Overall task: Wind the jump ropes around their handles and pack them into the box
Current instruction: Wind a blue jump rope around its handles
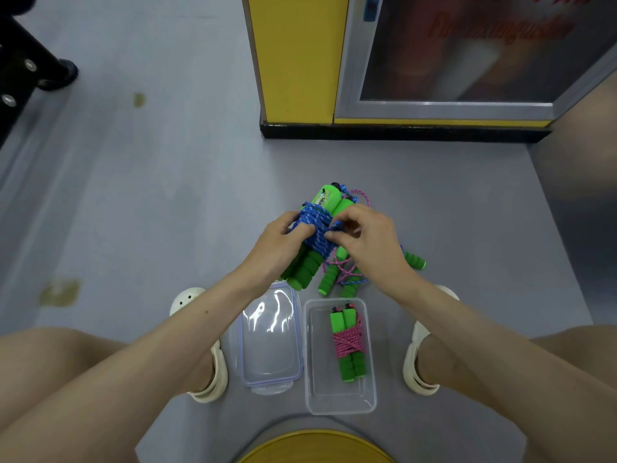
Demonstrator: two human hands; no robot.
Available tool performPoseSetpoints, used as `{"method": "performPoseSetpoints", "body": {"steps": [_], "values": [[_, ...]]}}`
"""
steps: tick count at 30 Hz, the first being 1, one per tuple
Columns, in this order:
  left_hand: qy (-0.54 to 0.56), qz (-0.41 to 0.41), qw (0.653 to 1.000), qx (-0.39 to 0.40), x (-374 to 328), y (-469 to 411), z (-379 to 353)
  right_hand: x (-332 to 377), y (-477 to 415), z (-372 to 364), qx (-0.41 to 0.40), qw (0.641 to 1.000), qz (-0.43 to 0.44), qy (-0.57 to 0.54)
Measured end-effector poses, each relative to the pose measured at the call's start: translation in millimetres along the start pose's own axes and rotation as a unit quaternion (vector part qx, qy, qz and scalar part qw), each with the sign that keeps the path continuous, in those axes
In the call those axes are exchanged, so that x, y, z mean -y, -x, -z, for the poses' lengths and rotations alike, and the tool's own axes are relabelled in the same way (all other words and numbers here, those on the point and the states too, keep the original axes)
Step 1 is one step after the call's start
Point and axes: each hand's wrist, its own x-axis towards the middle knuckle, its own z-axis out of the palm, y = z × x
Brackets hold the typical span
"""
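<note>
Head view – hands (329, 237) gripping braided blue rope (315, 228), ribbed foam handles (305, 269)

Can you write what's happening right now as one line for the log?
left hand: holds blue-rope green-handled bundle | right hand: tucks rope end | clear plastic box: one pink-wound rope

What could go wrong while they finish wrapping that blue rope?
The blue cord wound round the green foam handles is pinched only by the right hand at its loose end; a slack grip could let the coils spring off. The unwound pink and blue ropes on the floor lie right under the bundle and could snag it. The clear plastic box looks narrow for many bundles.
</note>
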Motion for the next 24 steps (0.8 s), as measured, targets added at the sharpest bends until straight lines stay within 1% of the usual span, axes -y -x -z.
{"method": "performPoseSetpoints", "body": {"steps": [5,8,12,15,19,22,24], "values": [[-0.002,-0.001,1.000,0.020,1.2,0.2,-1.4,-2.1,0.9,-1.2,-0.010,0.999,-0.010,0.031],[0.001,-0.012,1.000,0.017,2.0,1.4,-2.6,-3.9,-0.4,-2.2,0.008,0.999,-0.005,0.043],[-0.005,-0.028,0.999,0.025,1.7,2.0,-1.7,-3.6,-1.3,-1.4,0.047,0.999,-0.025,0.014],[-0.011,-0.047,0.998,0.043,1.3,1.6,-2.4,-5.9,-2.9,1.1,0.034,0.998,-0.037,-0.023],[0.023,-0.041,0.999,0.028,2.8,0.9,-6.5,-5.9,-3.3,3.7,0.032,0.997,-0.033,-0.054],[0.023,-0.023,0.999,0.022,1.8,-0.8,-5.8,-5.7,0.5,-0.4,0.031,0.997,-0.040,-0.054],[0.032,-0.025,0.999,0.030,0.9,-0.2,-5.8,-5.8,2.2,-2.9,0.016,0.998,-0.032,-0.050]]}}
